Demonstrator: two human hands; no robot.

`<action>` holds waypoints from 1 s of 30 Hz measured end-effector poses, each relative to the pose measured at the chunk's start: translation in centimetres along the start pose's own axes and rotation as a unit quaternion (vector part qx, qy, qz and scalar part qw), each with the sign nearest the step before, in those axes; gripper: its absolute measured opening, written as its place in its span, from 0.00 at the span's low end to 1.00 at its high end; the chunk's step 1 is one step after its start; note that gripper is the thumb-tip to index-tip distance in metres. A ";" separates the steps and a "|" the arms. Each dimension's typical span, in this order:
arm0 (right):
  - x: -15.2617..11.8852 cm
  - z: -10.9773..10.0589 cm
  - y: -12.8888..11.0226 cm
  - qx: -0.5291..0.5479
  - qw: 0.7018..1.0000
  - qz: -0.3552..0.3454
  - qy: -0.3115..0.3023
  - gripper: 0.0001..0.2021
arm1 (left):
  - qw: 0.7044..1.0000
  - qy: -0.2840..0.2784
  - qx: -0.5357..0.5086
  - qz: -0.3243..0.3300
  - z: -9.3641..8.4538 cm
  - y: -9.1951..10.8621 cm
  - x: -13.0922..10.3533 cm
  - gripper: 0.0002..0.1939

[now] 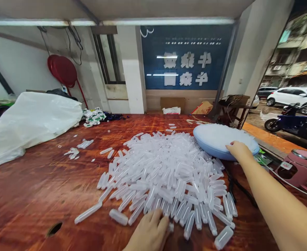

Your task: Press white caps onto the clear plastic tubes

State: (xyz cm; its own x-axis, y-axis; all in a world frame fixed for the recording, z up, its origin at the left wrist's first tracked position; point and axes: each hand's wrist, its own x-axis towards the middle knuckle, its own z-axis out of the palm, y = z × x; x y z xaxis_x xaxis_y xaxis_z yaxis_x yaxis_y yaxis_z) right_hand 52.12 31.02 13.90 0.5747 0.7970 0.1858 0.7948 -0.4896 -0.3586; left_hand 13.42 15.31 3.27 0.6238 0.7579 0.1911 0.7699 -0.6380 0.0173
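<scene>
A big heap of translucent plastic tubes (166,170) covers the middle of the table. At its near edge is my left hand (150,230), fingers curled down and closed around a tube, whose clear end shows beside the thumb; the rest is hidden under the hand. My right hand (238,150) reaches out to the blue basin (213,150) behind the heap on the right. Its fingertips are pressed together at the near rim, over the white contents (223,134); whatever they pinch is too small to make out. Those contents look like a mass of small white pieces.
The reddish wooden table (51,181) has a hole (54,229) at the near left. White plastic scraps (73,152) lie left of the heap, with a large white plastic bag (44,111) behind. A pink container (297,167) stands at the right edge, near a cable.
</scene>
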 end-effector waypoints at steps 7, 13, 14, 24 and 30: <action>-3.4 -1.7 -1.9 0.101 0.989 -0.047 0.096 0.23 | 0.987 -0.160 -0.005 0.029 -3.6 1.1 1.3 0.09; -17.3 0.1 -4.4 0.228 0.908 -0.330 -0.124 0.15 | 0.990 -0.090 -0.101 -0.022 -3.3 1.2 -0.2 0.09; -20.4 0.6 -4.6 0.236 0.876 -0.381 -0.179 0.15 | 0.986 -0.078 -0.144 -0.032 -3.3 1.1 -0.6 0.09; -29.8 0.4 -5.3 0.360 0.718 -0.550 -0.229 0.11 | 0.862 -0.207 -0.462 -0.025 -8.2 -0.3 -3.3 0.12; -31.1 0.4 -5.7 0.301 0.773 -0.512 -0.223 0.09 | 0.849 -0.238 -0.472 -0.020 -9.3 -0.9 -3.7 0.11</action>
State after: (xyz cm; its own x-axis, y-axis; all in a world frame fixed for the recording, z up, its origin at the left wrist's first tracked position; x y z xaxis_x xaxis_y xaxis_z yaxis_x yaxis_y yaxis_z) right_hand 29.64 9.17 9.77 -0.5262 0.7667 0.3677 0.4770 0.6241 -0.6188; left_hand 9.19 11.82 11.65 0.7567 0.6072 -0.2422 0.4804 -0.2653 0.8359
